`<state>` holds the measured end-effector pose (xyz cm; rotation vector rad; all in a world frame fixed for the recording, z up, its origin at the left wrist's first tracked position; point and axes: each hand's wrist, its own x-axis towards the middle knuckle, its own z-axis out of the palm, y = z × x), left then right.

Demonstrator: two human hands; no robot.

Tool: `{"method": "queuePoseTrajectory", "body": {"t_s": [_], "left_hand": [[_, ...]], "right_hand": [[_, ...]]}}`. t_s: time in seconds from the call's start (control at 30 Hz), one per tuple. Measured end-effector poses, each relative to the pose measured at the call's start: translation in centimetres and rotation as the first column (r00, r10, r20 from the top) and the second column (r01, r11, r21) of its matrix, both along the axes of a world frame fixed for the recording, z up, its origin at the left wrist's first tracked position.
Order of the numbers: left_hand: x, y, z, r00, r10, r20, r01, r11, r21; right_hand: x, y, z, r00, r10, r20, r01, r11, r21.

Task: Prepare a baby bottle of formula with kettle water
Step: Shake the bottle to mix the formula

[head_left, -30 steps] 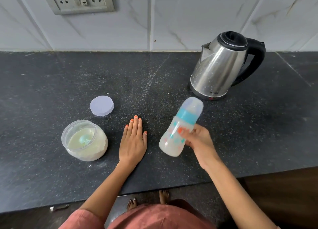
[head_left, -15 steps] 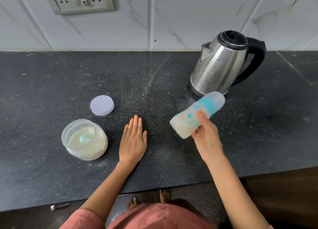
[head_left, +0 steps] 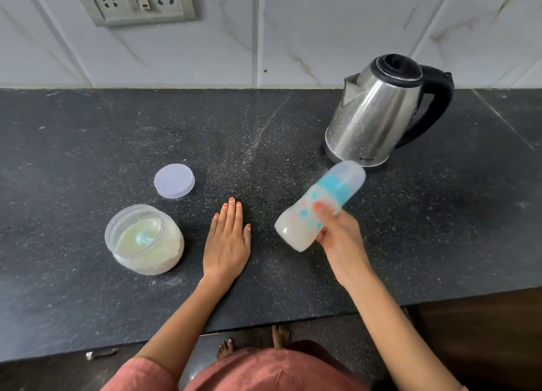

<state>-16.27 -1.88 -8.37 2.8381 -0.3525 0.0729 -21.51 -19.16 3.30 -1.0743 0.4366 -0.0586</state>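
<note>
My right hand (head_left: 340,238) grips a capped baby bottle (head_left: 299,223) with a teal collar and milky liquid inside. The bottle is in the air, tilted with its cap toward the kettle, and it is motion-blurred. A steel kettle (head_left: 378,114) with a black lid and handle stands behind it at the back right. My left hand (head_left: 228,238) lies flat on the dark counter (head_left: 88,144), fingers straight. Left of that hand stands an open clear jar of formula powder (head_left: 145,239) with a pale green scoop in it.
The jar's round lid (head_left: 174,180) lies flat just behind the jar. A wall socket (head_left: 137,0) sits on the tiled wall at the top left. The counter's front edge runs below my forearms, with my feet visible beneath it.
The bottle has swung in my right hand, from nearly upright to tilted toward the kettle, then slightly back down and left. My left hand has stayed flat on the counter.
</note>
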Motion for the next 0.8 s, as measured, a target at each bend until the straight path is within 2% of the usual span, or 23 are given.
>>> {"method": "queuePoseTrajectory", "body": {"t_s": [0.07, 0.1, 0.13, 0.2, 0.23, 0.27, 0.3, 0.37, 0.43, 0.5, 0.57, 0.6, 0.67, 0.73, 0.8], "left_hand": [[0.0, 0.1, 0.0, 1.0, -0.01, -0.014, 0.01, 1.0, -0.003], [0.0, 0.1, 0.0, 1.0, -0.009, -0.018, 0.009, 1.0, -0.006], [0.0, 0.1, 0.0, 1.0, -0.004, -0.014, 0.004, 1.0, -0.009], [0.0, 0.0, 0.0, 1.0, 0.004, -0.006, -0.005, 1.0, -0.01], [0.0, 0.0, -0.1, 1.0, 0.005, -0.006, -0.005, 1.0, -0.006], [0.0, 0.0, -0.1, 1.0, 0.003, -0.006, -0.003, 1.0, -0.002], [0.0, 0.0, -0.1, 1.0, 0.001, -0.006, -0.001, 1.0, -0.001], [0.0, 0.0, -0.1, 1.0, -0.005, -0.013, 0.005, 1.0, -0.001], [0.0, 0.0, -0.1, 1.0, -0.006, -0.019, 0.006, 1.0, -0.001], [0.0, 0.0, 0.0, 1.0, 0.0, -0.015, 0.0, 1.0, -0.004], [-0.1, 0.0, 0.0, 1.0, -0.001, -0.01, 0.001, 1.0, -0.003], [-0.1, 0.0, 0.0, 1.0, -0.005, -0.013, 0.005, 1.0, 0.003], [-0.1, 0.0, 0.0, 1.0, -0.007, -0.017, 0.007, 1.0, 0.005], [-0.1, 0.0, 0.1, 1.0, -0.007, -0.023, 0.007, 1.0, 0.006], [0.0, 0.1, 0.0, 1.0, -0.008, -0.027, 0.008, 1.0, 0.01]], "right_hand": [[-1.0, 0.3, -0.1, 0.984, 0.17, -0.052, -0.175, 0.976, -0.13], [-1.0, 0.1, 0.0, 0.98, 0.197, -0.036, -0.2, 0.974, -0.104], [-0.7, -0.2, 0.1, 0.988, 0.157, 0.002, -0.157, 0.987, -0.019], [0.3, -1.0, 0.2, 0.996, -0.081, 0.04, 0.07, 0.972, 0.224], [0.8, -1.3, 0.3, 0.978, -0.203, 0.036, 0.186, 0.945, 0.268], [0.9, -1.3, 0.3, 0.966, -0.257, 0.037, 0.242, 0.941, 0.236], [0.8, -1.1, 0.4, 0.971, -0.237, 0.038, 0.228, 0.96, 0.16], [-0.2, -0.5, 0.2, 0.998, -0.07, 0.001, 0.07, 0.995, -0.076], [-1.2, -0.3, 0.4, 0.996, 0.077, -0.049, -0.085, 0.978, -0.19], [-0.7, -0.8, 0.7, 1.0, 0.016, -0.004, -0.016, 0.995, -0.103], [0.3, -1.3, 0.9, 0.983, -0.182, 0.039, 0.176, 0.978, 0.116], [0.6, -1.4, 0.9, 0.967, -0.253, 0.043, 0.243, 0.957, 0.16], [0.5, -0.7, 0.8, 0.976, -0.214, 0.033, 0.212, 0.975, 0.059], [-0.7, 0.2, 0.6, 1.0, -0.027, -0.009, 0.025, 0.989, -0.147], [-1.3, 0.3, 0.6, 0.996, 0.081, -0.028, -0.085, 0.975, -0.203]]}}
